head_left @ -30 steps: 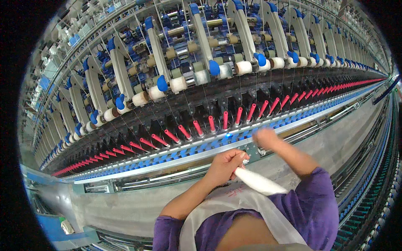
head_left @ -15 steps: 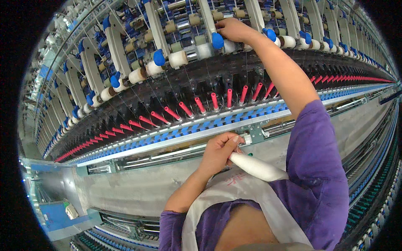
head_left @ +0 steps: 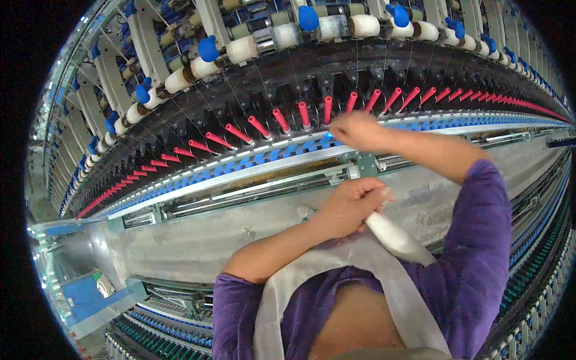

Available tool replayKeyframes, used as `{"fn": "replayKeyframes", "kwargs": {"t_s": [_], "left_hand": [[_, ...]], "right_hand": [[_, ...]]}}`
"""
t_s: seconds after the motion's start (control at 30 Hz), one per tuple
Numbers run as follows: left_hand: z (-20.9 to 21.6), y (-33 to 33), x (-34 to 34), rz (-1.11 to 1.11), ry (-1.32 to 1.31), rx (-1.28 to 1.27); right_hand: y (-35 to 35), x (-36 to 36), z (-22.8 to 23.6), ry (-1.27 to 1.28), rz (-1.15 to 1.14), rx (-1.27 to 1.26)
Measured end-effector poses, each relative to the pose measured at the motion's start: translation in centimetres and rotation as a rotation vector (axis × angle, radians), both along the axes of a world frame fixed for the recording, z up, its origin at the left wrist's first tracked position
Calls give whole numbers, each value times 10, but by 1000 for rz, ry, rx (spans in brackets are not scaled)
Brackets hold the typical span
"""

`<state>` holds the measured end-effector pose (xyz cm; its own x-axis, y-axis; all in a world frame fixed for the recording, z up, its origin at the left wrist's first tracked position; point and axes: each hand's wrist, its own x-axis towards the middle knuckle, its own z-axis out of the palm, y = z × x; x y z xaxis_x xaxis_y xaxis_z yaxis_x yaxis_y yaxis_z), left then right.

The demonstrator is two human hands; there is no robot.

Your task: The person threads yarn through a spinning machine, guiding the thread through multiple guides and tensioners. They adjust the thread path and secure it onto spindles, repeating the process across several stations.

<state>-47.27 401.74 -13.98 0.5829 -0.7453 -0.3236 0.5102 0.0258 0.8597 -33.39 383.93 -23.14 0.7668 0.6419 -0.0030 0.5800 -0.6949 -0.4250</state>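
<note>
My left hand (head_left: pixel 353 207) is closed round the narrow end of a white yarn bobbin (head_left: pixel 397 237), whose wide end leans back toward my right sleeve. A bit of reddish material shows at its fingertips, too blurred to name. Beyond it, my right hand (head_left: pixel 360 131) hangs before the row of pink bobbin tubes (head_left: pixel 327 110), over the blue strip (head_left: pixel 291 147). Its fingers are curled together and slightly smeared; whatever they may hold is hidden.
Above the tubes runs a row of white rollers (head_left: pixel 242 50) with blue knobs (head_left: pixel 208 49) on grey arms. Fine threads come down from the rollers. A metal rail (head_left: pixel 240 193) crosses in front of me. Another machine row (head_left: pixel 174 336) stands behind me.
My right hand has come down from the rollers to the pink tubes. My left hand and the bobbin have shifted right in the picture, and the view has moved with the head.
</note>
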Motion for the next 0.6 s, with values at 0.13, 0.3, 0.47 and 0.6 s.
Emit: {"fn": "replayKeyframes", "kwargs": {"t_s": [0.13,0.3,0.47,0.6], "left_hand": [[-28,-11,12,2,-156,152],[-60,28,44,522,-375,135],[-68,105,60,642,86,-394],[-110,105,79,1000,-337,182]], "right_hand": [[28,-15,-156,-13,-498,146],[44,23,-247,93,-537,-146],[19,34,-225,169,-507,-216],[23,-25,-151,21,-503,123]]}}
